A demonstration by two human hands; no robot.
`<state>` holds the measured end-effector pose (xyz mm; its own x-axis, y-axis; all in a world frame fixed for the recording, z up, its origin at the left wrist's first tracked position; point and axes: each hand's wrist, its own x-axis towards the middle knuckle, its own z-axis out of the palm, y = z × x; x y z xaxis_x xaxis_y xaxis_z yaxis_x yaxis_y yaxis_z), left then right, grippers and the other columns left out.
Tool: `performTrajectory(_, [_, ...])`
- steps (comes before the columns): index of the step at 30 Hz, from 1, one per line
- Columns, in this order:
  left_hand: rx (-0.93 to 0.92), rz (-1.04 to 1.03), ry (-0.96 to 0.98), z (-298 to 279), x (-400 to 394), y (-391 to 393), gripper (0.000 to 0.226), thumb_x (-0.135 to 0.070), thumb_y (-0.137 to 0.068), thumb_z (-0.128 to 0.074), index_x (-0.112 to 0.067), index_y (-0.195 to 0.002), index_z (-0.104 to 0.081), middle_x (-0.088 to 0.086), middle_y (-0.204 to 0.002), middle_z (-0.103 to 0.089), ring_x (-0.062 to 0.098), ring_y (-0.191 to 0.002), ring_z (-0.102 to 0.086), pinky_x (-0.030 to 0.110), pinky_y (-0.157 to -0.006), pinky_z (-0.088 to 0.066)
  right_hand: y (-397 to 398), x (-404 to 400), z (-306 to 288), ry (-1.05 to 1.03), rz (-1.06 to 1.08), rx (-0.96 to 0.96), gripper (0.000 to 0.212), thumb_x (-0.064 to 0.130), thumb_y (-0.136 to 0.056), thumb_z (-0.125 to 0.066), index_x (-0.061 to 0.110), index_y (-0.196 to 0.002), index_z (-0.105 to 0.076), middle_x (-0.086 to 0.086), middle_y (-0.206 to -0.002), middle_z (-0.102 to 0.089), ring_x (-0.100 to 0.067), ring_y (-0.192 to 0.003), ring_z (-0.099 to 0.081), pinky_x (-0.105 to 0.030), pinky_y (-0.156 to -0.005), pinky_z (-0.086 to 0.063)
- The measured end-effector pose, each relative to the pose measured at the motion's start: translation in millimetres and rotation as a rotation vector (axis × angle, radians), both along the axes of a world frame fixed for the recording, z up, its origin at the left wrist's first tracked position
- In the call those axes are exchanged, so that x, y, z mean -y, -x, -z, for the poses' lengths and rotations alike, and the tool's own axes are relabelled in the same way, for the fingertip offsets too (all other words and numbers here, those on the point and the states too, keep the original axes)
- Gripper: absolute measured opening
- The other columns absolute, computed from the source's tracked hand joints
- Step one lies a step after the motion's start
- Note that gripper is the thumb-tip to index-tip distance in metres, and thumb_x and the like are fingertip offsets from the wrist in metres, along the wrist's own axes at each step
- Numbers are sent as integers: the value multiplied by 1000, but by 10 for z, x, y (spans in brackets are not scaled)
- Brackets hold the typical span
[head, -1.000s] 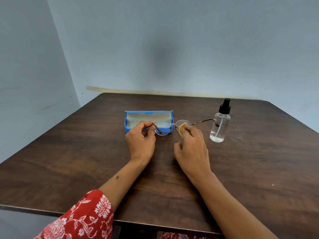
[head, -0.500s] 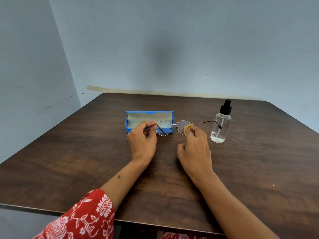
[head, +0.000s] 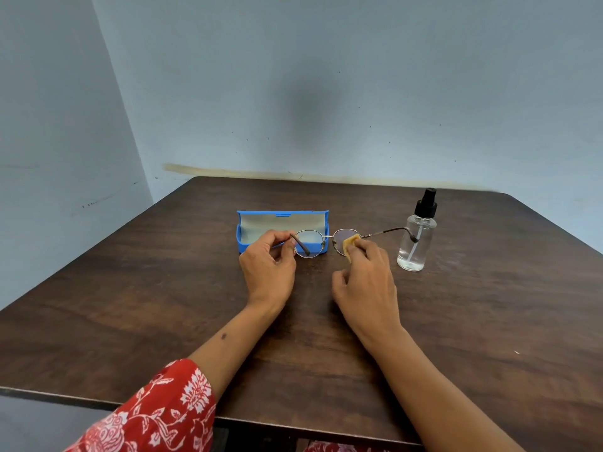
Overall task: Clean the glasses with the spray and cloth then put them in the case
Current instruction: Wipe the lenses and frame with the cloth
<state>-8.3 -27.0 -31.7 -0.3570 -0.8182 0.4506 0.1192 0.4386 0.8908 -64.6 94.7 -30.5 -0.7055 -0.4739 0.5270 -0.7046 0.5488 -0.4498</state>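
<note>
- A person's left hand (head: 268, 267) grips a pair of round, thin-framed glasses (head: 329, 237) above a dark wooden table (head: 489, 321), thumb and fingers curled tight on the frame's left end, where the folded temple arm crosses the left lens.
- The right hand (head: 365, 285) pinches a small yellow cloth (head: 350, 242) between the fingertips and presses it to the outer edge of the right lens; the thumb lies below the lens, apart from the cloth.
- Both grips are narrow: each hand has its fingers drawn in around what it holds, with no open gap showing.
- The glasses sit level between the two hands, their right temple arm stretched out toward the spray bottle (head: 416, 238) and its curved tip lying in front of the clear body of the bottle.
- The spray bottle stands upright on the table to the right of the hands, black pump cap on top, a little clear liquid in the bottom.
- A blue case (head: 248, 238) lies open on the table just behind the left hand, its pale lining facing the camera; the left lens overlaps its front wall in this view.
- A red floral sleeve (head: 156, 415) covers the left upper arm at the near table edge.
</note>
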Motion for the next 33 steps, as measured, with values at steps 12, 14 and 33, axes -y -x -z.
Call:
performTrajectory(12, [-1,-1,11,-3,-2,-4,12,-4,-84,-65,-12,-91,-71,-7,-82,-69,-6,-73,-64,12,-70,-53,7,-12,-9,-12,31,16,44,8,-84,-51,4,-128,-52,-5,-134,-43,-19,-122,-36,-27,-83,-44])
performTrajectory(14, [1,-3,17,3,8,-1,12,-4,-84,-66,-12,-91,-71,-5,-84,-70,-3,-76,-65,13,-71,-53,-10,3,3,-15,-44,-8,40,6,-82,-52,2,-122,-55,-7,-131,-46,-20,-120,-39,-28,-82,-45])
performTrajectory(33, [1,7,17,9,11,-1,12,-4,-85,-65,-12,-91,-71,-7,-84,-69,-11,-73,-63,10,-69,-52,-16,12,13,-10,-59,-32,41,5,-82,-53,1,-123,-55,-9,-131,-47,-20,-122,-40,-28,-85,-45])
